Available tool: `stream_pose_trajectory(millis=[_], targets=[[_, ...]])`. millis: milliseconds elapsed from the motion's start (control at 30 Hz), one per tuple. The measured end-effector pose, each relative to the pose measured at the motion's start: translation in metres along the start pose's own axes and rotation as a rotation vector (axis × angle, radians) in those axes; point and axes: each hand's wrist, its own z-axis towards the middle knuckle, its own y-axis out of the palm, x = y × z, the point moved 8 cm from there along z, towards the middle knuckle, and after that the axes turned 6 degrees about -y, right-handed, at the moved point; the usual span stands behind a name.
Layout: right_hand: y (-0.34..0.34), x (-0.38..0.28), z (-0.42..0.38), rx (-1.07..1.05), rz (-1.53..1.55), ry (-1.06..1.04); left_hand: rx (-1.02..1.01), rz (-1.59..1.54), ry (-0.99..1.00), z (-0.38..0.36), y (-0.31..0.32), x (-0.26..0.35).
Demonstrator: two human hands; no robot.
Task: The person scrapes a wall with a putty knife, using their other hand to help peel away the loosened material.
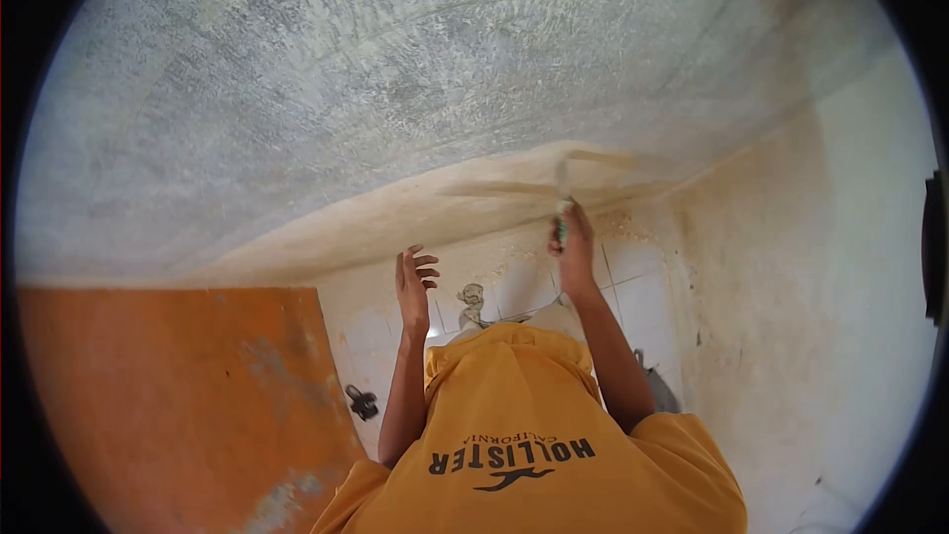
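Note:
My right hand [573, 242] is closed around the green handle of a scraper-like tool [562, 178], whose blade is blurred and points toward the wall ahead. The blade is at or near the pale lower band of the wall [494, 193], below its rough grey-white surface [376, 69]. On the other side of my body, my left hand [415, 282] is raised close to the wall with its fingers apart and nothing in it. Whether its fingertips touch the wall cannot be made out.
An orange panel [188, 386] with worn grey patches is on the left. A black object [363, 402] lies on the tiled floor beside it. A crumpled cloth-like item [473, 302] is between my hands, low down. A stained pale wall [761, 307] rises at the right.

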Motion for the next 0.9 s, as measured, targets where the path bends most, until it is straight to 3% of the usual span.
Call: stream_pose_trajectory(millis=[67, 167, 200, 333, 467, 567, 900], targets=[[0.057, 0.0, -0.022, -0.085, 0.146, 0.0, -0.005, 0.077, 0.017, 0.007, -0.022, 0.022], [0.105, 0.0, -0.032, -0.005, 0.313, -0.117, -0.001, 0.169, 0.213, 0.018, -0.038, 0.058], [0.114, 0.006, -0.034, 0.047, 0.337, -0.121, -0.062, 0.162, 0.205, 0.025, -0.041, 0.064], [0.148, 0.013, -0.05, 0.161, 0.412, -0.112, -0.046, 0.121, 0.509, 0.023, -0.037, 0.108], [0.143, 0.013, -0.037, 0.196, 0.478, -0.144, 0.122, 0.288, 0.82, 0.007, -0.03, 0.146], [0.155, 0.007, -0.052, 0.231, 0.485, -0.088, 0.216, 0.308, 0.844, -0.002, -0.029, 0.16], [0.173, -0.001, -0.06, 0.173, 0.665, 0.046, 0.237, 0.491, 0.891, -0.011, -0.014, 0.168]])
